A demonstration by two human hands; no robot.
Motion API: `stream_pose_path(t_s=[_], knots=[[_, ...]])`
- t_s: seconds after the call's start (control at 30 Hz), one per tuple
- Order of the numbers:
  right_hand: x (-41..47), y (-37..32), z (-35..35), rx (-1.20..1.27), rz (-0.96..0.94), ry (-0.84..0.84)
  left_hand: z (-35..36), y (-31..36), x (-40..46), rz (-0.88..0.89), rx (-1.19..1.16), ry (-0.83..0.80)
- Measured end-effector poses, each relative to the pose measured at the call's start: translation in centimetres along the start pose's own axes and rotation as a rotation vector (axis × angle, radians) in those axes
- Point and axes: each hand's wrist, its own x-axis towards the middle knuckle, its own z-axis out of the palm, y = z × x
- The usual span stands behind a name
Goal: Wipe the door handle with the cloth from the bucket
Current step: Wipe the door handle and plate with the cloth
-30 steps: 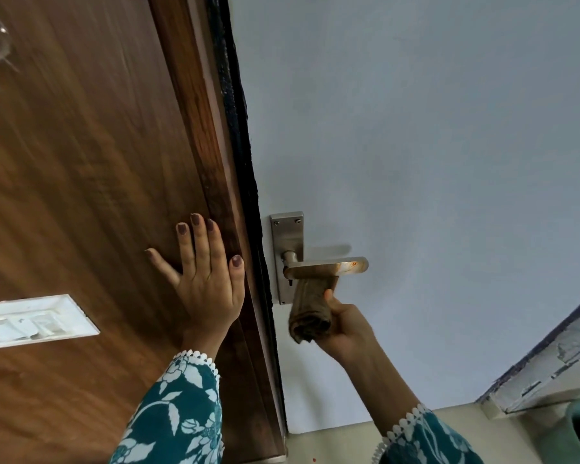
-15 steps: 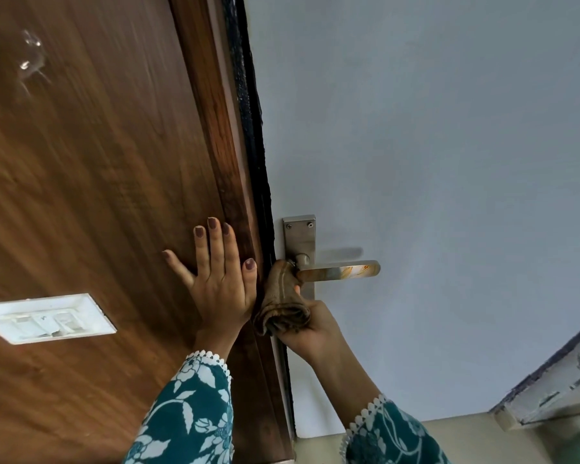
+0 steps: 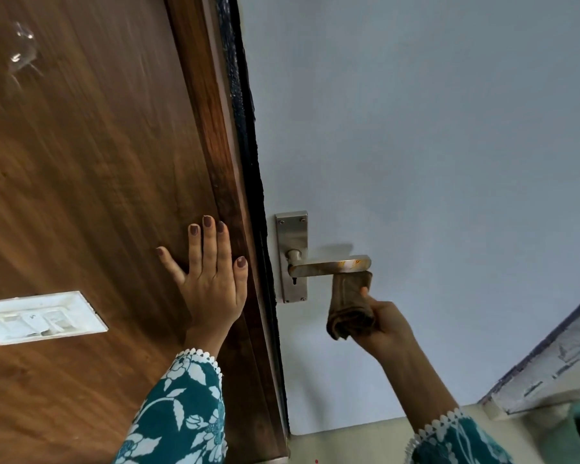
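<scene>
- The right hand (image 3: pixel 387 324), gripping the bunched brown cloth (image 3: pixel 349 308), has slid it from the neck to the far end of the brushed-metal lever door handle (image 3: pixel 329 265), pressing underneath.
- The left hand (image 3: pixel 211 279) stays open, flat on the wooden door frame (image 3: pixel 215 162).
- Orange smears near the tip suggest wiping isn't finished.

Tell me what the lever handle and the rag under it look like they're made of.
The silver lever door handle looks like brushed metal, dull sheen with orange stains near its tip. The brown bunched cloth in the right hand looks like soft woven fabric, folds and creases showing.
</scene>
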Motion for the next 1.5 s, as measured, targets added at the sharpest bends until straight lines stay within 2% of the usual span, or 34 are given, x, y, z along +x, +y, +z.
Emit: stream_pose_path(t_s=[0.07, 0.13, 0.27, 0.37, 0.67, 0.8, 0.9, 0.97, 1.03, 1.13, 1.2, 1.3, 1.5], knots=[[-0.5, -0.8, -0.6, -0.044, -0.110, -0.006, 0.0, 0.1, 0.0, -0.002, -0.003, 0.008], [-1.0, -0.7, -1.3, -0.197, -0.337, 0.059, 0.0, 0.2, -0.1, 0.000, -0.003, 0.021], [-1.7, -0.3, -2.3, -0.762, -1.024, 0.278, 0.2, 0.2, -0.1, -0.008, -0.010, 0.046], [-0.1, 0.0, -2.6, -1.116, -1.276, 0.348, 0.9, 0.2, 0.0, 0.021, -0.014, 0.040], [1.4, 0.8, -2.1, -1.308, -1.485, 0.342, 0.5, 0.5, -0.2, 0.039, 0.008, 0.087], [2.2, 3.7, -1.0, -1.425, -1.645, 0.153, 0.2, 0.2, -0.3, 0.038, 0.013, 0.107], [2.4, 4.8, -0.4, -1.434, -1.650, 0.032, 0.3, 0.2, -0.1, 0.040, 0.007, 0.104], [2.2, 4.1, -0.5, -1.526, -1.639, -0.010, 0.4, 0.1, -0.1, 0.035, 0.003, 0.097], [1.5, 2.4, -1.1, -1.576, -1.615, 0.054, 0.3, 0.1, -0.2, 0.033, -0.002, 0.098], [0.7, -0.2, -2.0, -1.468, -1.520, 0.254, 0.3, 0.2, -0.1, 0.030, -0.003, 0.088], [0.9, -0.5, -2.2, -1.444, -1.513, 0.277, 0.3, 0.3, -0.1, 0.030, 0.003, 0.089], [1.8, 1.0, -1.5, -1.503, -1.605, 0.204, 0.4, 0.3, -0.1, 0.032, 0.009, 0.096], [3.1, 5.7, 0.7, -1.487, -1.723, -0.052, 0.3, 0.2, -0.2, 0.031, 0.008, 0.078]])
